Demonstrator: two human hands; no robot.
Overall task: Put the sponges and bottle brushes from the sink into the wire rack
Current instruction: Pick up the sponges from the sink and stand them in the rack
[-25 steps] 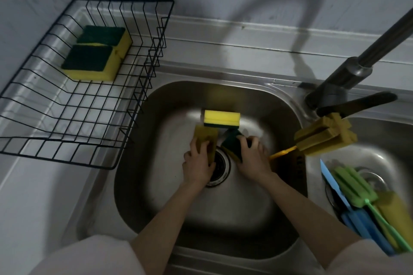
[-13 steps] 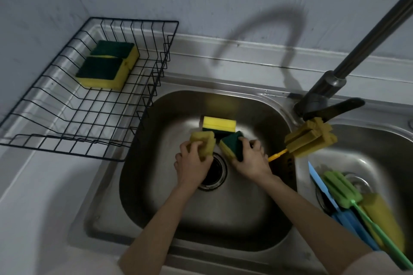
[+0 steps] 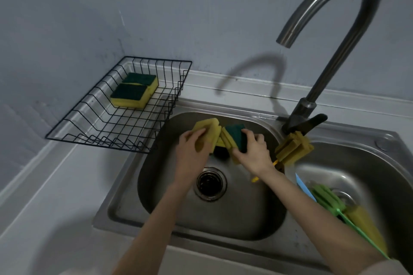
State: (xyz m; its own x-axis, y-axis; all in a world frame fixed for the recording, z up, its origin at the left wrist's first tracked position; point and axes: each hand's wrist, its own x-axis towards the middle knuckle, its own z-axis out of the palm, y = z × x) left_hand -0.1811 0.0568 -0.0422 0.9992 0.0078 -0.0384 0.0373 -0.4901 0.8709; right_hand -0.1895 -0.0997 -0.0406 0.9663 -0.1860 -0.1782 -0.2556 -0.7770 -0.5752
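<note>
- The sponges (image 3: pixel 223 138) are the things in hand: yellow foam with a dark green scouring face, gathered in a loose cluster above the left basin of the sink (image 3: pixel 156 185), at about 12 o'clock from the drain (image 3: pixel 211 183).
- I judge them light, soft and springy. If wet, they would sag and drip, and the foam gives under a pinch, so a broad grip across the flat faces, thumb on one side and fingers on the other, looks safer than nipping a corner.
- The left hand (image 3: pixel 192 152) is curled around a yellow sponge (image 3: pixel 206 133), fingers lying over its top face and grasping it firmly.
- The right hand (image 3: pixel 252 152) is closed over a green-faced sponge (image 3: pixel 234 135), fingers wrapped across the scouring side. More foam shows between the two hands, but I cannot tell which hand carries it.
- The wire rack (image 3: pixel 93 127) stands on the counter at about 10 o'clock from the hands, near the basin rim, with two sponges (image 3: pixel 134 89) lying at its far end.
- A yellow bottle brush (image 3: pixel 292 149) rests on the divider at 3 o'clock from the hands, at the foot of the faucet (image 3: pixel 335 51).
- A green bottle brush (image 3: pixel 328 200) lies in the right basin with other items, blurred. Both brushes look light, with stiff thin handles best gripped near mid-shaft.
</note>
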